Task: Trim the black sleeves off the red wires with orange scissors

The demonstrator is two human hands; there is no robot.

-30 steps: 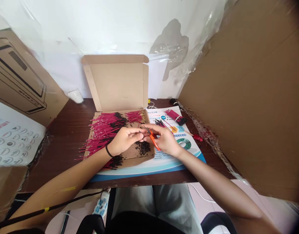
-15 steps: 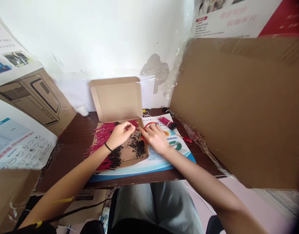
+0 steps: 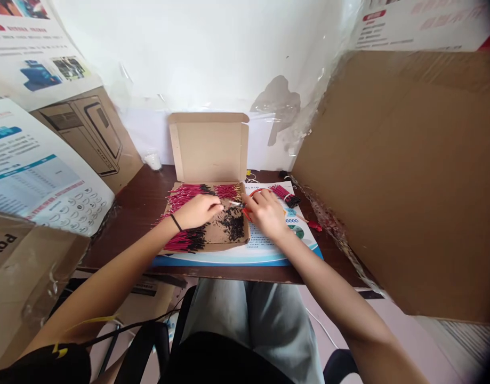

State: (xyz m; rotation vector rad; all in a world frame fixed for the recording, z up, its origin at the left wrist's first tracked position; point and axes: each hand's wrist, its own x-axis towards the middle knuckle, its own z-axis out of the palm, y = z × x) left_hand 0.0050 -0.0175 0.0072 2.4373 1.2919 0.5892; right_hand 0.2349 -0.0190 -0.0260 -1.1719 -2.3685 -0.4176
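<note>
Red wires (image 3: 184,194) lie mostly loose in the cardboard box (image 3: 208,144); black scraps (image 3: 232,224) heaped mid-box, one bundle (image 3: 285,195) banded on the leaflet (image 3: 264,248). Left hand (image 3: 197,210) fingertips pressed together, pinched item unclear; right hand (image 3: 266,213) curled around red snips (image 3: 248,214).

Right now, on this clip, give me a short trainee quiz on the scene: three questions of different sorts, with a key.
1. Multiple choice: which hand holds the red-handled snips? A) the left hand B) the right hand
2. True or false: the bundle of red wires with black ends lies on the printed blue-and-white mat, outside the brown cardboard box.
3. Fill in the blank: the loose heap of small bits in the open box is ____ in colour.

Key: 1. B; 2. True; 3. black
</note>
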